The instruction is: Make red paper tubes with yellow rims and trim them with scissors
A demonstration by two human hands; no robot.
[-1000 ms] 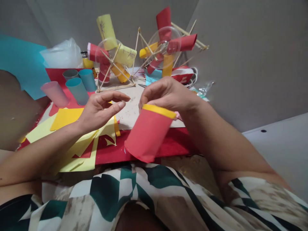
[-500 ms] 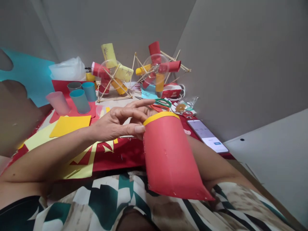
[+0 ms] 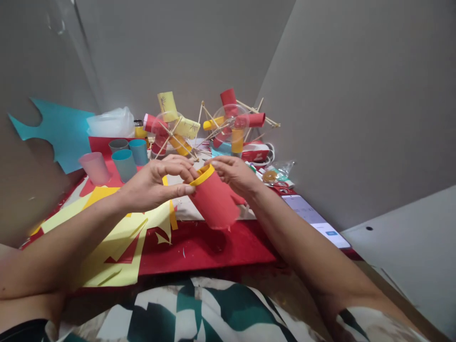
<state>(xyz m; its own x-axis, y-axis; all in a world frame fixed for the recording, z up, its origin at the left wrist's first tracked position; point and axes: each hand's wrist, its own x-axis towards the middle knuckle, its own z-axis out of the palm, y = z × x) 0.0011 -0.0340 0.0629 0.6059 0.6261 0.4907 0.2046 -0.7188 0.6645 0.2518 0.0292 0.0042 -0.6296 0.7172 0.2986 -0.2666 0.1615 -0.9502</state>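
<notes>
A red paper tube (image 3: 214, 199) with a yellow band round its top rim is held tilted above the red sheet (image 3: 210, 247). My left hand (image 3: 156, 183) pinches the rim on the left side, thumb under and fingers over. On the right side of the rim my right hand (image 3: 233, 173) grips it with its fingertips. Both hands are closed on the tube.
Two paper-and-stick wheel models (image 3: 171, 128) (image 3: 231, 121) stand at the back. Blue, grey and pink paper cups (image 3: 124, 164) sit at the left. Yellow cut paper (image 3: 117, 237) lies in front, a phone (image 3: 317, 218) at the right, scissors and packets beyond it. Grey walls close in.
The tube has moved away from my body and shrunk in view. My right hand has come from behind it to its rim, and my left hand has shifted to pinch the rim.
</notes>
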